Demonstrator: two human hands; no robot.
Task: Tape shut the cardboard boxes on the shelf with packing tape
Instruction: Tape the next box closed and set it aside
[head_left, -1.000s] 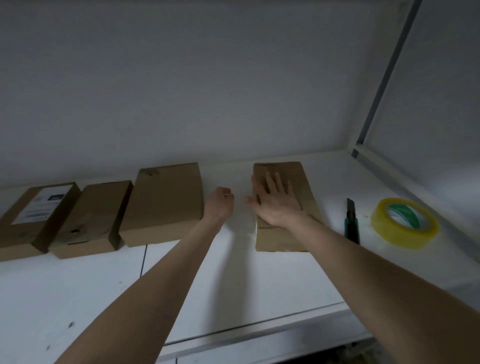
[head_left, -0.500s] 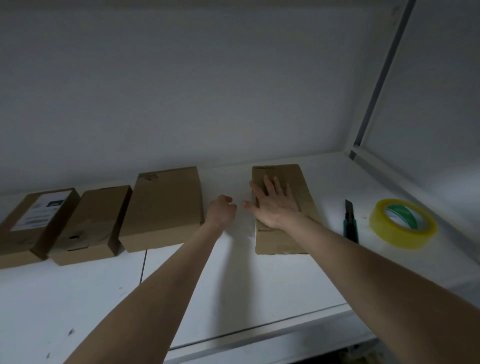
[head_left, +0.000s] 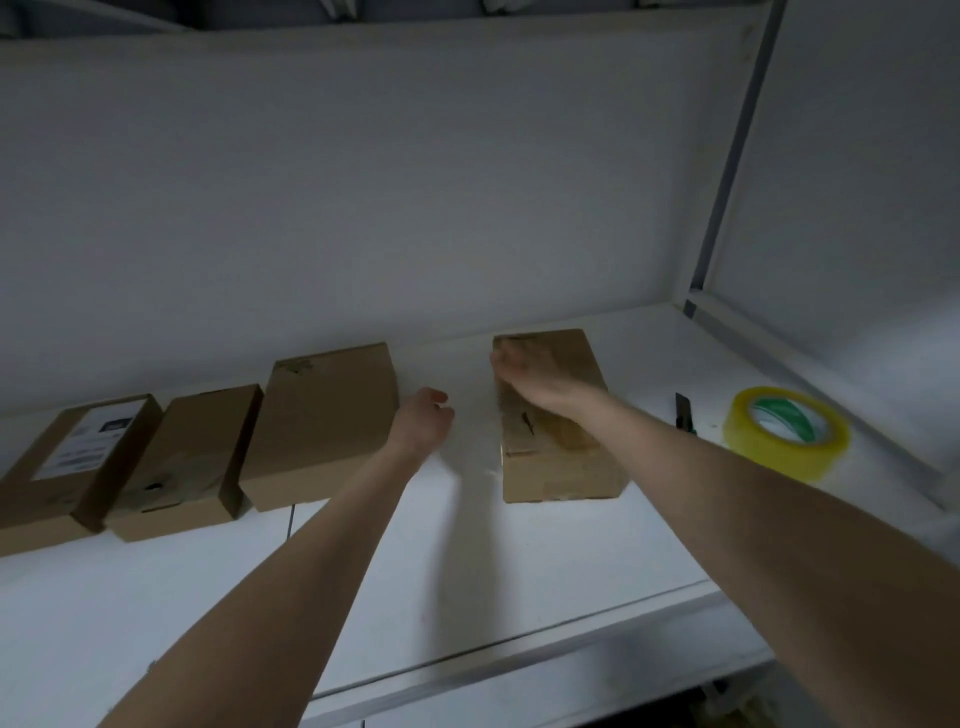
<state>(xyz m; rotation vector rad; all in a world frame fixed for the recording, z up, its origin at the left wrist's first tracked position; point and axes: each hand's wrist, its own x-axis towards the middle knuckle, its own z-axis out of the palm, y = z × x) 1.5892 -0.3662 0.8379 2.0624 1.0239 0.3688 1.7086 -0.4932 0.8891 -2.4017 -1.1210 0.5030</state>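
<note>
Two bare arms reach up and forward, the hands close together near the middle of the frame.

The left forearm (head_left: 291, 571) rises from the lower left edge toward the centre. It ends in the left hand (head_left: 423, 423), seen from its back, fingers curled into a loose fist with nothing visible inside. The right forearm (head_left: 727, 499) enters from the lower right edge and slants up and left to the right hand (head_left: 530, 376), just right of centre and slightly higher. This hand is palm down, fingers stretched out toward the upper left, their tips blurred. The hands are near each other but apart.
</note>
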